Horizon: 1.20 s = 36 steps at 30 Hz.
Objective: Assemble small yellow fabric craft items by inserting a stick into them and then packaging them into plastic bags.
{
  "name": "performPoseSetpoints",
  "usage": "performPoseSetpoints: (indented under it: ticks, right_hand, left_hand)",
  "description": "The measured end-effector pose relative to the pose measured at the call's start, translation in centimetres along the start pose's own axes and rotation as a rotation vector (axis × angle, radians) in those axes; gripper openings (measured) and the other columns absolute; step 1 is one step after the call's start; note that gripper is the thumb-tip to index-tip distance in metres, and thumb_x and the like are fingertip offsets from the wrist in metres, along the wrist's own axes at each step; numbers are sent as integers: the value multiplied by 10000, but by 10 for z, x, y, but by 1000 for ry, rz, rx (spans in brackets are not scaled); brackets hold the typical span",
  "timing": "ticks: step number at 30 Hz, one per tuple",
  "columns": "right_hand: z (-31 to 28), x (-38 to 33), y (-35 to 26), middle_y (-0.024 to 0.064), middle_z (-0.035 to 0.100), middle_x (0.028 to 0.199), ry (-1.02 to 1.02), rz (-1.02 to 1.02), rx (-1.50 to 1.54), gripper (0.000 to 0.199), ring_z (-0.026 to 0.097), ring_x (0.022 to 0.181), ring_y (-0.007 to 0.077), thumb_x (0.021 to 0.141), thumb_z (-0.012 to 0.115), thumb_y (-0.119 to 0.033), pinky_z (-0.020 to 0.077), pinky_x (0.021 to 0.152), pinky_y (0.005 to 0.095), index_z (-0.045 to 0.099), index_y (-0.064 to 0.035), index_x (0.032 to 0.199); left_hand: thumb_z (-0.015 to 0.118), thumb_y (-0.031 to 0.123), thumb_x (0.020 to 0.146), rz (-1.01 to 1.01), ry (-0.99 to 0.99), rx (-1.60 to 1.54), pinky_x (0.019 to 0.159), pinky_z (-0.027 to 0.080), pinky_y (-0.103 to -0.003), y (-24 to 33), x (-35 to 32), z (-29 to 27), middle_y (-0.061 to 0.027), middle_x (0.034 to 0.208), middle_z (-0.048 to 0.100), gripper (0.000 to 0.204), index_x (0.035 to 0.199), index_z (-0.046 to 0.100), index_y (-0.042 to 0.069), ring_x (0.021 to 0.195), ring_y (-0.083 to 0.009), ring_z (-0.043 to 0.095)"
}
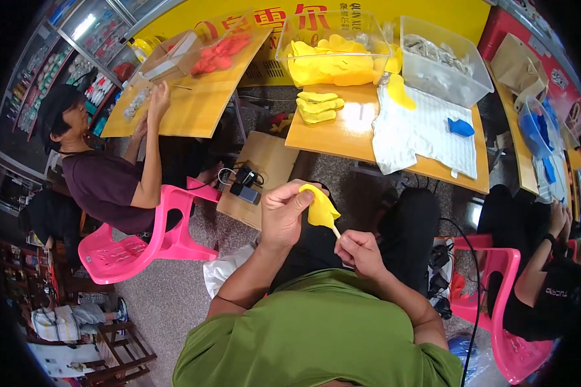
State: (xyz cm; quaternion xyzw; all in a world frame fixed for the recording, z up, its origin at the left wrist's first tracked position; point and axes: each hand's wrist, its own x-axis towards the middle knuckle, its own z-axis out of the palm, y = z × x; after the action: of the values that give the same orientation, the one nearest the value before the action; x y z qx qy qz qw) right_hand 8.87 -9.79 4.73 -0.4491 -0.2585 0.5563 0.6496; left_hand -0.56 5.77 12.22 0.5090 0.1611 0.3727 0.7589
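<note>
In front of my green shirt, my left hand (283, 214) pinches a small yellow cloth piece (321, 209) between thumb and fingers. My right hand (363, 253) is closed round a thin pale stick (336, 233). The stick's far end meets the lower edge of the cloth; how far it reaches inside is hidden. Beyond my hands, a stack of similar yellow pieces (319, 108) lies at the left of the wooden table (332, 143). A clear bin (332, 68) behind it holds many more. One yellow piece (400, 92) rests by a white striped cloth (426, 132).
Right of the yellow bin stands another clear bin (442, 71) with greyish-white material. A blue piece (460, 127) lies on the striped cloth. At left, a co-worker (110, 168) sits on a pink chair (168, 232) at another table. A cardboard sheet (265, 161) and chargers (245, 187) are below.
</note>
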Motion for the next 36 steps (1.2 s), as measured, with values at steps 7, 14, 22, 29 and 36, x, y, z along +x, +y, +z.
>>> performPoseSetpoints:
  ticks: [7,14,22,29,36]
  right_hand:
    - [-7,-2,9,-23,438,542,-10,-10,136,298,359,454,49,938,504,-227,263,417,204,583,-6,755]
    - [-6,2,7,-19,449,539,-17,86,144,297,357,440,46,937,505,-226,264,407,204,580,-17,739]
    - [3,2,2,-29,401,530,99,1,-8,291,302,442,43,930,516,-217,224,410,208,577,-1,745]
    - [-1,1,6,-26,439,547,110,-122,-176,262,340,465,40,927,514,-180,256,432,201,588,9,761]
    - [0,-1,2,-26,454,561,121,-73,-119,258,349,473,32,929,507,-162,264,446,190,588,10,755]
  left_hand:
    - [640,59,824,53,2,69,721,528,-320,-8,-4,-1,-157,860,664,161,924,634,-67,750,-204,646]
    - [665,27,796,-57,37,-64,717,519,-291,-11,1,-9,-134,879,663,134,908,639,-41,762,-158,634]
    - [663,-30,787,38,-35,43,645,446,-218,-4,6,3,-32,805,553,50,823,628,-35,716,-96,544]
    - [660,-32,786,16,-134,238,632,434,-210,8,6,4,-34,789,533,45,783,616,-31,696,-92,525]
    - [633,19,827,93,-146,321,656,426,-223,13,5,7,-41,791,531,57,815,627,-36,715,-103,520]
